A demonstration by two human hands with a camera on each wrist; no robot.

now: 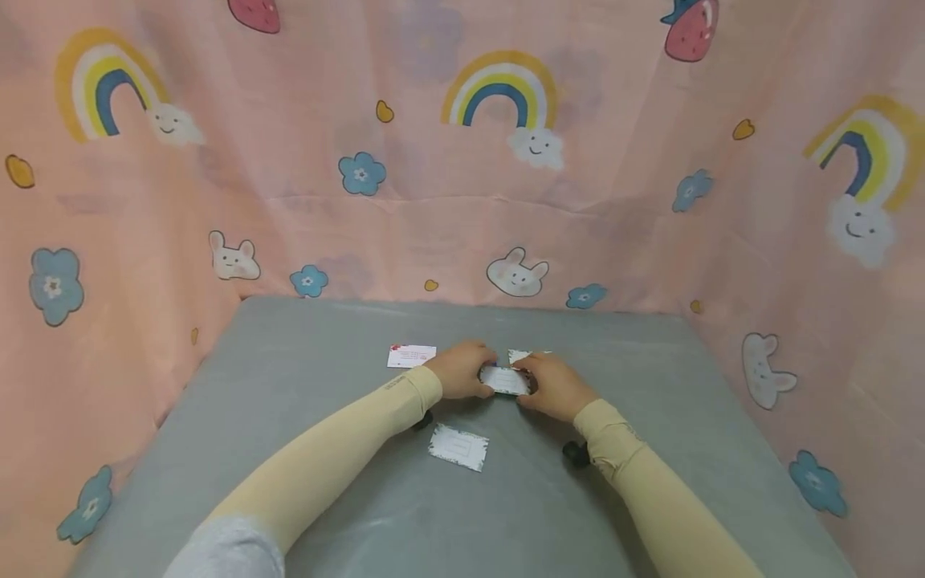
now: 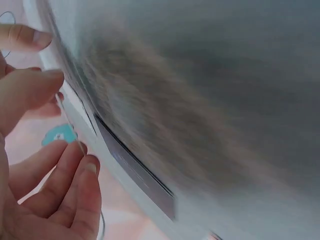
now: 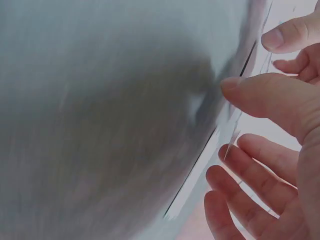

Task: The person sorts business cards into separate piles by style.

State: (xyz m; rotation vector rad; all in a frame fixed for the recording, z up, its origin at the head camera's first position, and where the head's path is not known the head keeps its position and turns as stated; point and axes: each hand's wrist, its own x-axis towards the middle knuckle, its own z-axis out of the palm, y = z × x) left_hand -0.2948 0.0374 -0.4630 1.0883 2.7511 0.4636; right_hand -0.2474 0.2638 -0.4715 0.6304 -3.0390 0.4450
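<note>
In the head view, my left hand (image 1: 462, 371) and right hand (image 1: 560, 387) hold a small white card (image 1: 506, 380) with a leafy border between them, one at each short end. The left wrist view shows this card edge-on as a thin line, with the left thumb and fingertips (image 2: 80, 147) at its edges. Likewise in the right wrist view, it runs between the right thumb and fingertips (image 3: 227, 152). Just behind the right hand lies another leafy-bordered card (image 1: 526, 355), partly hidden. A card with red flowers (image 1: 412, 356) lies left of the left hand.
Nearer the front of the grey tabletop (image 1: 361, 514) lies another leafy-bordered white card (image 1: 458, 447), slightly turned. A pink curtain (image 1: 405, 233) with rainbows, rabbits and flowers surrounds the back and sides. A black wrist device (image 1: 576, 453) shows beneath the right sleeve.
</note>
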